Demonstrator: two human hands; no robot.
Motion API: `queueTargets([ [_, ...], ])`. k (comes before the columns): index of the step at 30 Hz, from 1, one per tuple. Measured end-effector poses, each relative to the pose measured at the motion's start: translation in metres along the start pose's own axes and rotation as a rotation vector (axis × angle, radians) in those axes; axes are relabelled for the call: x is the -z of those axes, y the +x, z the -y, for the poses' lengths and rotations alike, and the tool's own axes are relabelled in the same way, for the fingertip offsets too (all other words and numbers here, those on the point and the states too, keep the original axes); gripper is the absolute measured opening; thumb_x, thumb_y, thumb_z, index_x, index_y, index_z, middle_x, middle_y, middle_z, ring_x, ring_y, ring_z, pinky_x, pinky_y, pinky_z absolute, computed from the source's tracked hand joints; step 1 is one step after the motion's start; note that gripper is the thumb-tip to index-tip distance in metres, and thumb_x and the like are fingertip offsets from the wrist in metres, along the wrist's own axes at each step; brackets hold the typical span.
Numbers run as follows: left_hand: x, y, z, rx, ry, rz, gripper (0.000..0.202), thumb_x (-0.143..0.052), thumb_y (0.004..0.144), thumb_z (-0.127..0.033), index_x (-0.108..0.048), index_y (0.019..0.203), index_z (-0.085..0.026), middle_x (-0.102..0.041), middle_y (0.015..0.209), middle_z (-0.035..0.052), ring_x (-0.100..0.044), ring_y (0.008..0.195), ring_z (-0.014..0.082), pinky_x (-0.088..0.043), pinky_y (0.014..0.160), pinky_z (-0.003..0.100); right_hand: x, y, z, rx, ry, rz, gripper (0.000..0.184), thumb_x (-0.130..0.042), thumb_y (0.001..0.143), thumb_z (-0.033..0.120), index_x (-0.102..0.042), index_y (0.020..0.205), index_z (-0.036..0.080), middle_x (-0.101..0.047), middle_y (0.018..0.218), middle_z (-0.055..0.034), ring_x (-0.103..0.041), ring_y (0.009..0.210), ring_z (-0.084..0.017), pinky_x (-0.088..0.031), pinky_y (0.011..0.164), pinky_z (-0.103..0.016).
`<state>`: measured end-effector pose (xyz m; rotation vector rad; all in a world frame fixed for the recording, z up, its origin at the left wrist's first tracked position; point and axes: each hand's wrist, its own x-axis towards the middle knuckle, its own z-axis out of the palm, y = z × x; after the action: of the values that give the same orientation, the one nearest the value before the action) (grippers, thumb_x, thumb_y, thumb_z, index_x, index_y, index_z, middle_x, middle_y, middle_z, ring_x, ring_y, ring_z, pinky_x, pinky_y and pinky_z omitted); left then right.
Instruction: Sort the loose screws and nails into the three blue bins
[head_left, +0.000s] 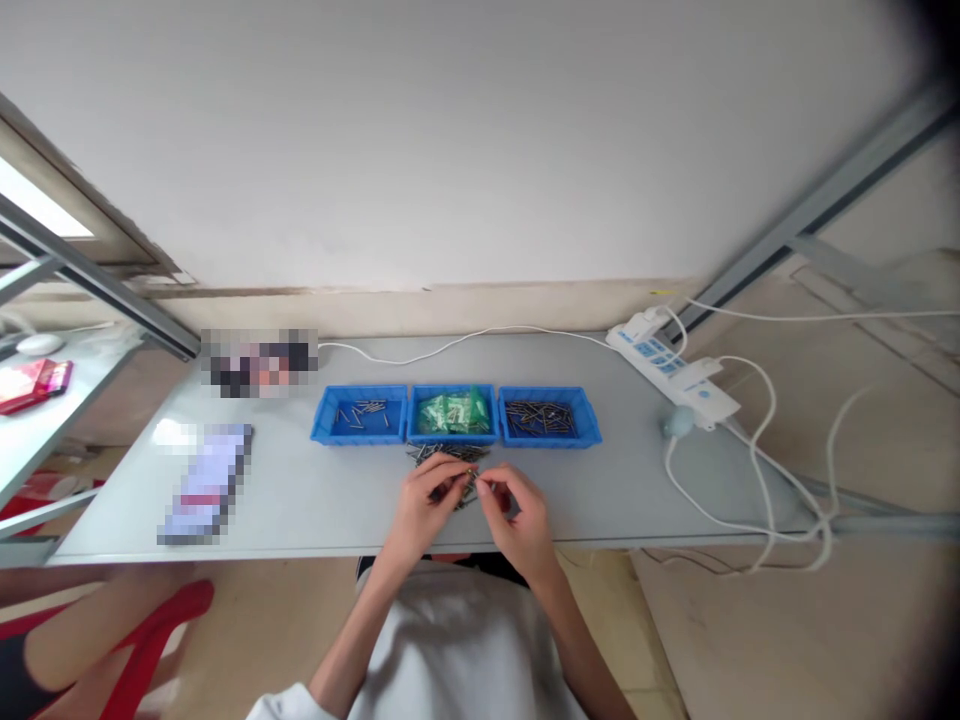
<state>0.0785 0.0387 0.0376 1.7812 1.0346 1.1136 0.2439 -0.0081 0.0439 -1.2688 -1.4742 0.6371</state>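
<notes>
The small metallic piece (471, 474) between left hand (424, 503) and right hand (520, 512) is too small to identify. Both partly hide a heap of thin grey metal pieces (450, 453). Pixelation blurs a lilac rectangular object (208, 482) at left.

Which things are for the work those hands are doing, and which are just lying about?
Probably for the work:
left hand and right hand
pile of metal bits
three blue trays
green packets in the middle tray

Probably just lying about:
power strip
white cable
red box, other table
blurred flat thing
</notes>
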Motion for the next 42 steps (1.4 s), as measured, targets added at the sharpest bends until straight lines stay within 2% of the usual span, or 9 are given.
queueTargets([
  [4, 0.0, -0.002, -0.001, 0.102, 0.027, -0.085, 0.009, -0.071, 0.094, -0.024, -0.077, 0.099, -0.021, -0.076, 0.087, 0.0023, -0.054, 0.056, 0.0089, -0.048, 0.059, 0.021, 0.0, 0.001, 0.0, -0.01, -0.004, 0.032, 0.012, -0.057, 0.105, 0.026, -0.064, 0.095, 0.022, -0.06, 0.081, 0.0002, -0.052, 0.065, -0.013, -0.042, 0.061, -0.026],
  [7, 0.001, -0.003, -0.002, 0.135, 0.026, -0.087, 0.007, -0.073, 0.092, -0.025, -0.075, 0.089, -0.02, -0.077, 0.088, 0.0022, -0.054, 0.057, 0.0088, -0.048, 0.06, 0.021, 0.0, 0.001, 0.0, -0.014, -0.006, 0.046, 0.013, -0.057, 0.105, 0.027, -0.064, 0.094, 0.022, -0.059, 0.08, 0.0002, -0.052, 0.065, -0.014, -0.041, 0.061, -0.027],
  [10, 0.001, -0.003, -0.003, 0.145, 0.017, -0.076, 0.006, -0.072, 0.091, -0.024, -0.076, 0.089, -0.02, -0.078, 0.091, 0.0028, -0.055, 0.057, 0.0089, -0.048, 0.059, 0.02, -0.001, 0.002, 0.0, -0.011, -0.007, 0.044, 0.014, -0.057, 0.105, 0.027, -0.064, 0.094, 0.022, -0.058, 0.079, 0.0003, -0.051, 0.065, -0.014, -0.041, 0.062, -0.027],
  [18, 0.001, 0.0, -0.005, 0.075, 0.021, -0.076, 0.008, -0.07, 0.093, -0.023, -0.076, 0.089, -0.019, -0.077, 0.092, 0.0039, -0.055, 0.056, 0.0085, -0.048, 0.058, 0.02, -0.002, 0.003, -0.005, -0.046, 0.024, 0.021, 0.015, -0.057, 0.105, 0.029, -0.066, 0.094, 0.022, -0.063, 0.082, -0.0004, -0.053, 0.065, -0.013, -0.043, 0.06, -0.024],
  [23, 0.0, 0.001, -0.005, 0.065, 0.034, -0.059, 0.007, -0.07, 0.09, -0.021, -0.076, 0.087, -0.019, -0.077, 0.086, 0.003, -0.055, 0.053, 0.0085, -0.047, 0.056, 0.02, -0.004, 0.003, -0.011, -0.093, 0.037, -0.016, 0.009, -0.063, 0.101, 0.029, -0.067, 0.106, 0.023, -0.065, 0.081, 0.0005, -0.054, 0.063, -0.013, -0.046, 0.059, -0.023],
  [31, 0.002, -0.001, -0.001, 0.094, 0.021, -0.067, 0.007, -0.07, 0.09, -0.021, -0.076, 0.089, -0.02, -0.078, 0.088, 0.0033, -0.057, 0.056, 0.0095, -0.049, 0.057, 0.02, -0.004, 0.008, -0.007, 0.015, 0.028, -0.003, 0.008, -0.065, 0.101, 0.025, -0.072, 0.105, 0.024, -0.064, 0.081, 0.0008, -0.052, 0.061, -0.012, -0.046, 0.059, -0.025],
  [38, 0.001, -0.001, -0.001, 0.07, 0.002, -0.042, 0.009, -0.07, 0.092, -0.024, -0.076, 0.088, -0.019, -0.077, 0.09, 0.0035, -0.058, 0.059, 0.0096, -0.049, 0.059, 0.02, -0.007, 0.005, -0.008, 0.046, 0.007, -0.005, 0.007, -0.067, 0.101, 0.027, -0.072, 0.105, 0.024, -0.065, 0.081, 0.0004, -0.053, 0.061, -0.013, -0.048, 0.06, -0.026],
  [40, 0.001, -0.002, -0.001, 0.094, 0.017, -0.048, 0.01, -0.07, 0.094, -0.028, -0.077, 0.092, -0.02, -0.077, 0.086, 0.0028, -0.057, 0.058, 0.0095, -0.049, 0.059, 0.02, -0.003, 0.012, -0.005, 0.073, -0.019, -0.031, 0.007, -0.066, 0.102, 0.027, -0.072, 0.105, 0.024, -0.066, 0.081, 0.0002, -0.053, 0.061, -0.013, -0.048, 0.06, -0.026],
  [42, 0.001, -0.003, -0.002, 0.138, 0.029, -0.078, 0.016, -0.07, 0.096, -0.033, -0.078, 0.1, -0.02, -0.076, 0.079, 0.0019, -0.056, 0.055, 0.0098, -0.048, 0.058, 0.02, 0.009, 0.027, 0.0, 0.091, -0.088, -0.121, 0.008, -0.066, 0.102, 0.029, -0.072, 0.104, 0.024, -0.067, 0.08, -0.0001, -0.052, 0.059, -0.013, -0.047, 0.059, -0.026],
])
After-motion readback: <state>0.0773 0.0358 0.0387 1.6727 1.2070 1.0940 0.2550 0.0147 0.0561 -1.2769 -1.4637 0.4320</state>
